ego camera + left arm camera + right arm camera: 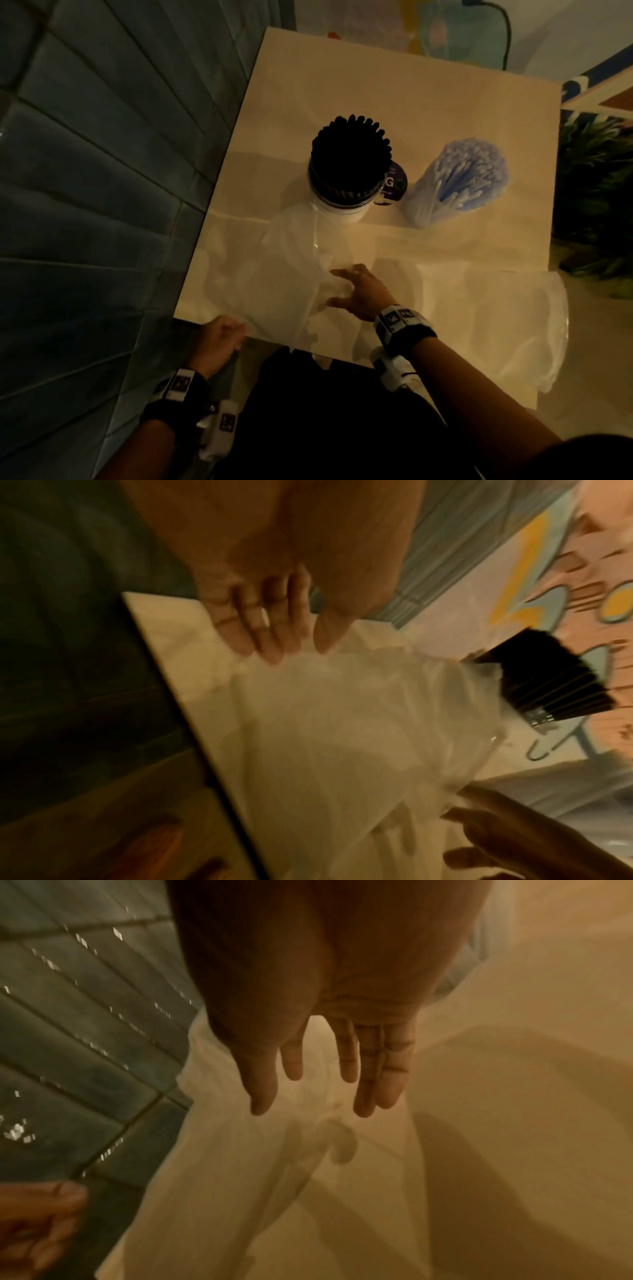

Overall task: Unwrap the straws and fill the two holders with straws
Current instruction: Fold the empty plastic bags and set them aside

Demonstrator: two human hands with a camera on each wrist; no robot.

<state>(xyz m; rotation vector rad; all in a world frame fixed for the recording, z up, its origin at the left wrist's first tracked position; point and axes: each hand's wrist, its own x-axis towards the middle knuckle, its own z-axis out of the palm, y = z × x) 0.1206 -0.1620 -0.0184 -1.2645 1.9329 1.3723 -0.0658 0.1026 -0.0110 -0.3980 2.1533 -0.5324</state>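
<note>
A white holder packed with black straws stands mid-table; the straws also show in the left wrist view. To its right a clear holder is full of blue and white straws. An empty clear plastic wrapper lies crumpled in front of the white holder. My left hand is at the table's near edge and pinches the wrapper there, thumb against fingers. My right hand is spread flat over the wrapper, its fingers straight, holding nothing.
A second empty clear wrapper lies on the table's near right part. A purple round label sits between the two holders. A dark tiled wall runs along the left, and green plants stand past the right edge.
</note>
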